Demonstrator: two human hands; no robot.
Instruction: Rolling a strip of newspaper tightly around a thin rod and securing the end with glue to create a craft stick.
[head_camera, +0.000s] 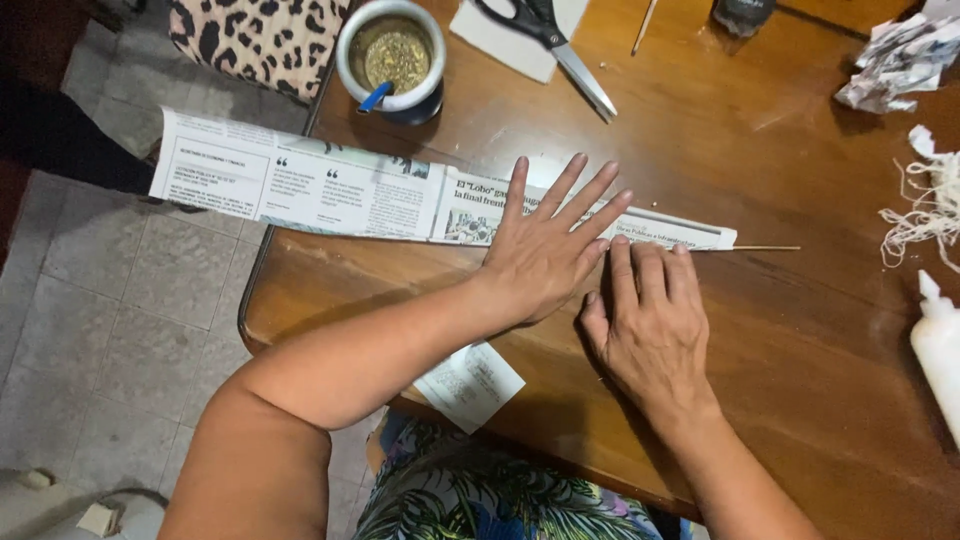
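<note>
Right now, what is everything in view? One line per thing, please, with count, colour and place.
newspaper strip: one, white with black print, across the table and past its left edge
thin stick: one, tan, poking out of the strip's right tip
cup: one, grey, filled with green leaf, top left
scissors: one, black handles, top centre
crumpled paper: one, printed, top right
string tangle: one, white, right edge
bottle: one, white, right edge
paper scrap: one, white, near edge
table: one, brown wood
left hand: flat on the strip
right hand: fingertips on the strip
</note>
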